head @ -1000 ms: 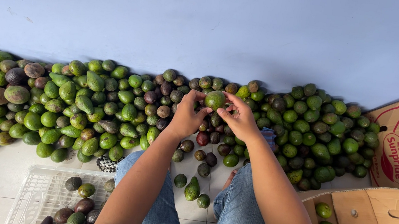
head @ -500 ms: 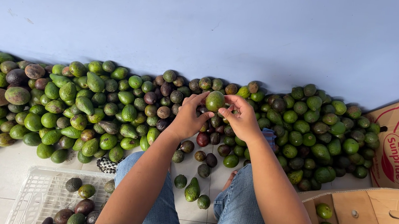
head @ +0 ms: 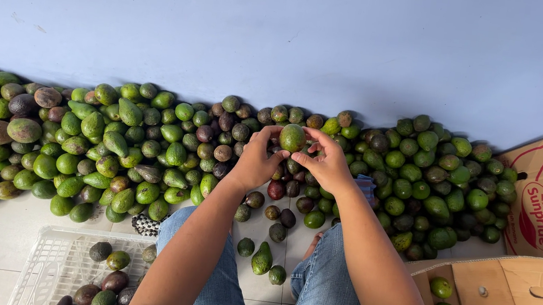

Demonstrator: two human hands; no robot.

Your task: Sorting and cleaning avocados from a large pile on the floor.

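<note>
The person is holding one green avocado [head: 292, 137] between both hands: left hand [head: 258, 160] and right hand [head: 327, 163] fingers closing around it, above the avocado pile [head: 111, 145].

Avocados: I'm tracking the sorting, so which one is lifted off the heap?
The round green avocado, held between the left hand and right hand; all others lie on the floor or in containers.

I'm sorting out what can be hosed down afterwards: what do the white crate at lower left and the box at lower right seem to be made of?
The white crate looks like moulded plastic: thin lattice walls with a slight sheen. The box looks like plain brown corrugated cardboard, matte, with folded flaps and punched holes, so probably not washable. Both hold a few avocados.
</note>
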